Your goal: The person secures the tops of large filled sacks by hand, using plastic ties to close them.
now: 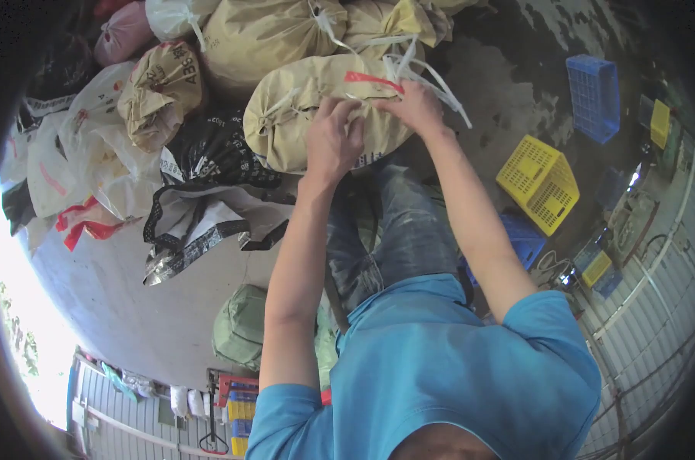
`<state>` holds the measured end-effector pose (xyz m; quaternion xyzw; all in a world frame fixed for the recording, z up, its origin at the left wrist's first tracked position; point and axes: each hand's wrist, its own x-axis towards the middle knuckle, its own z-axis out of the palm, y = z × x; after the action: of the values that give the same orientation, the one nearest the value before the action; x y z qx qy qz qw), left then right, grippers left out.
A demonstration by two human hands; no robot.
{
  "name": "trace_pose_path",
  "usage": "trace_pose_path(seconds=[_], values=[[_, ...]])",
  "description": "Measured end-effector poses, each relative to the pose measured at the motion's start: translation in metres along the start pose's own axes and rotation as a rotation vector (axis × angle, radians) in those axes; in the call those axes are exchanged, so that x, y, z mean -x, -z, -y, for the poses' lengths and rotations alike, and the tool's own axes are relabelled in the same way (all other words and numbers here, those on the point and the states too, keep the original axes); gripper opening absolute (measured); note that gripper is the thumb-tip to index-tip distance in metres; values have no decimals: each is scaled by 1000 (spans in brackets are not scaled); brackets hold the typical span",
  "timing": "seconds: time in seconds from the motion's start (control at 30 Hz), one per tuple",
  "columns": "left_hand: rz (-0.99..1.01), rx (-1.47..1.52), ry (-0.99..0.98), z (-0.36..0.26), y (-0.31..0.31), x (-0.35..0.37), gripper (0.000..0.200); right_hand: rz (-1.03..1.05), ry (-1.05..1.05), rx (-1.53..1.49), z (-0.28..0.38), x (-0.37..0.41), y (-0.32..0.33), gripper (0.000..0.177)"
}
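Observation:
A tan sack [290, 115] lies across in front of my knees, its left end gathered and tied. My left hand [336, 138] rests over the sack's middle, fingers curled and pinched together against its surface; what they grip, if anything, is hidden. My right hand [418, 110] is closed at the sack's upper right, beside a narrow red strip [370, 78] whose right end meets its fingers. Whether the strip is a band or a tool does not show. White plastic straps [447, 96] stick out beyond this hand.
More tan sacks [267, 38] are piled behind. To the left are white plastic bags [94, 146], a crumpled tan bag [159, 96] and an opened black bag [217, 218]. Right of me stand a yellow crate [539, 184] and a blue crate [594, 100]. A green bundle [240, 326] sits at lower left.

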<state>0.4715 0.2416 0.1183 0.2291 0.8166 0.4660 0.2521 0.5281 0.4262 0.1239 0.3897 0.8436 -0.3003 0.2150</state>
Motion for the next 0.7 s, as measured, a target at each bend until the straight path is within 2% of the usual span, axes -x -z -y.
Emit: trace_pose_path(seconds=[0.1,0.2,0.3,0.4,0.5,0.6,0.7], values=[[27,-208,-117,8,-18,-24,28,64,34,166,-8,-19,-1,49],[73,-353,-176,24,-34,-40,17,-34,126,61,-18,-25,-9,48],[61,-337,-246,41,-43,-52,12,-207,153,-167,-25,-32,-15,50],[40,-384,-352,45,-39,-62,4,-182,122,-205,-18,-40,-6,44],[147,-395,-346,44,-33,-67,7,-296,269,-28,-14,-57,-5,40],[105,-495,-468,43,-28,-70,10,-293,427,60,-13,-75,1,34],[55,-606,-583,34,-27,-63,9,-226,544,80,-13,-89,9,40]])
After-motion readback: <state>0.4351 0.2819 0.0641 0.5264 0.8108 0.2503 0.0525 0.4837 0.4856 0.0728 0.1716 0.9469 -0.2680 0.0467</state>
